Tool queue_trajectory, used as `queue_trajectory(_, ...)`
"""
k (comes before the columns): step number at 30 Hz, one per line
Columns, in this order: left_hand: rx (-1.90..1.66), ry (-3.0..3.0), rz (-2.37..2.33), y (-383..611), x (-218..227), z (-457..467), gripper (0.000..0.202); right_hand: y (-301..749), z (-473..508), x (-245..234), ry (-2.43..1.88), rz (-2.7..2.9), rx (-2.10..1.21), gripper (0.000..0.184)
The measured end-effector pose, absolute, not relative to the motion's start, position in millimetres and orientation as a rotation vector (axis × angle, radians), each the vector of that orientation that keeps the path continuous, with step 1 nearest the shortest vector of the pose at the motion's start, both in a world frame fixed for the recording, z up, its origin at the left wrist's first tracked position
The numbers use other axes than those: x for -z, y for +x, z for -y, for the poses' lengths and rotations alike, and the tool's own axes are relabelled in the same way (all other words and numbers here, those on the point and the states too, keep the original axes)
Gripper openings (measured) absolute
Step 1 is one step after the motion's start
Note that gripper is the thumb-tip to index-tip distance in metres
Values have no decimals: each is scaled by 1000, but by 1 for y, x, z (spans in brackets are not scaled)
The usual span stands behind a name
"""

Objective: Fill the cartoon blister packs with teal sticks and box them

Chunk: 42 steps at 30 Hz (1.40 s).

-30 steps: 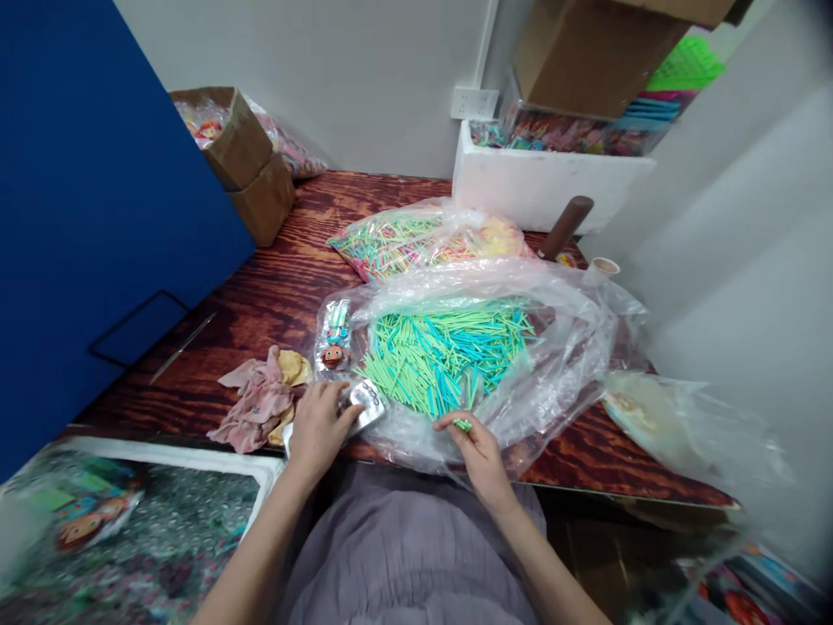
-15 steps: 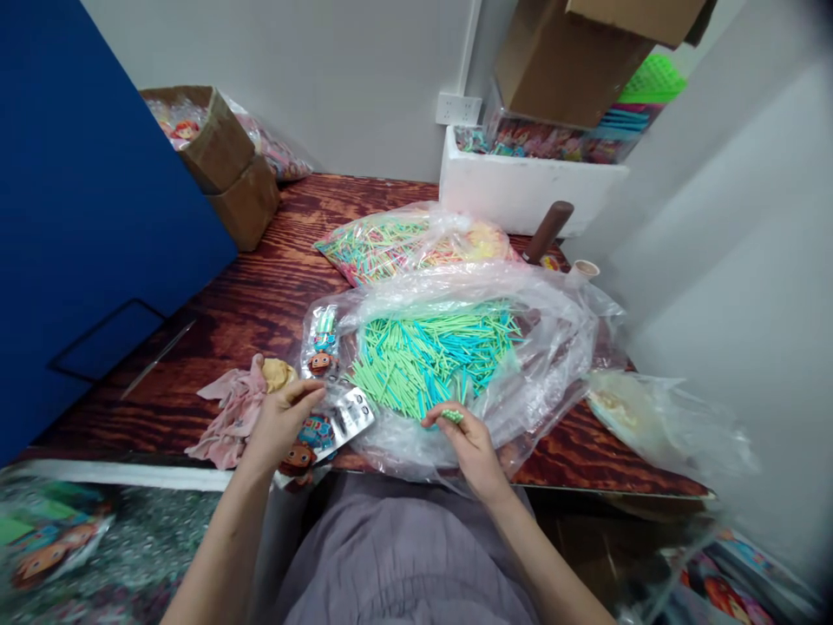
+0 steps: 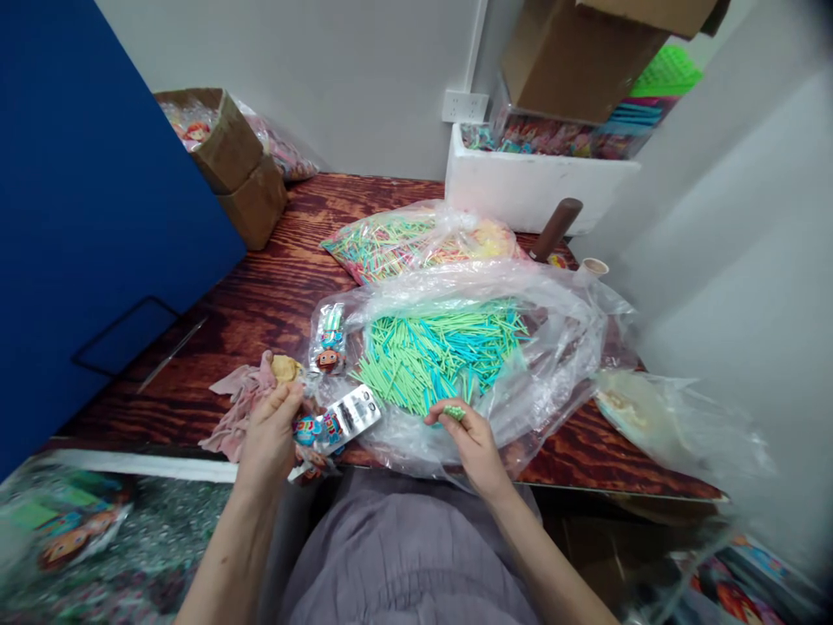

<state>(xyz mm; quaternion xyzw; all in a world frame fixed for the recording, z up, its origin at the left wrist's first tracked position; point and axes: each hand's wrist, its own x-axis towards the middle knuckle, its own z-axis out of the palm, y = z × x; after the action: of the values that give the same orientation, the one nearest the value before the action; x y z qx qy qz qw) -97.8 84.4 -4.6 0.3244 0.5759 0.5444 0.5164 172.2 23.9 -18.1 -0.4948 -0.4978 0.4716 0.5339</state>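
My right hand [image 3: 474, 441] is closed around a small bundle of light green sticks [image 3: 454, 412], whose ends show between the fingers. It is at the front edge of an open clear plastic bag [image 3: 553, 365] holding a heap of green and blue sticks [image 3: 436, 356]. My left hand [image 3: 272, 434] is closed beside a pink cloth [image 3: 240, 408]; whatever it may hold is hidden. To its right lie silver cartoon-printed packets [image 3: 351, 412], partly overlapping. Farther back, a single filled packet [image 3: 329, 337] rests by the bag's left edge. A yellowish lump [image 3: 285, 369] touches the cloth.
Behind the open bag lies another clear bag of multicoloured sticks [image 3: 390, 239]. A brown cylinder [image 3: 556, 228] and a paper cup [image 3: 593, 267] stand at right. A white foam box [image 3: 534, 187] and cardboard boxes [image 3: 251, 204] are at the back. A blue panel [image 3: 117, 217] borders the left.
My left hand has turned and its fingers have closed, drawing back slightly from the packets. My right hand keeps its bundle of sticks in nearly the same place. The view has shifted slightly.
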Motion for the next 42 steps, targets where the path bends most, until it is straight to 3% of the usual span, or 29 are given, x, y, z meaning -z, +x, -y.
queue_trajectory(9,-1037,1178,-1263,-71,-7,-66,26,172,-23,17,-1174,1194,-1125,13)
queue_trajectory(15,-1035,1552,-1143,-43,-23,-61,19,172,-22,7,-1169,1267,-1091,14)
queue_trajectory(20,-1029,1557,-1135,-26,-16,-58,19,174,-32,-1,-1124,1092,-1115,11)
queue_trajectory(29,-1010,1469,-1131,-9,-14,-52,22,147,-73,-67,-657,579,-1385,15)
queue_trajectory(42,-1021,1359,-1121,-12,-9,-46,24,129,-52,-49,-903,559,-1410,22)
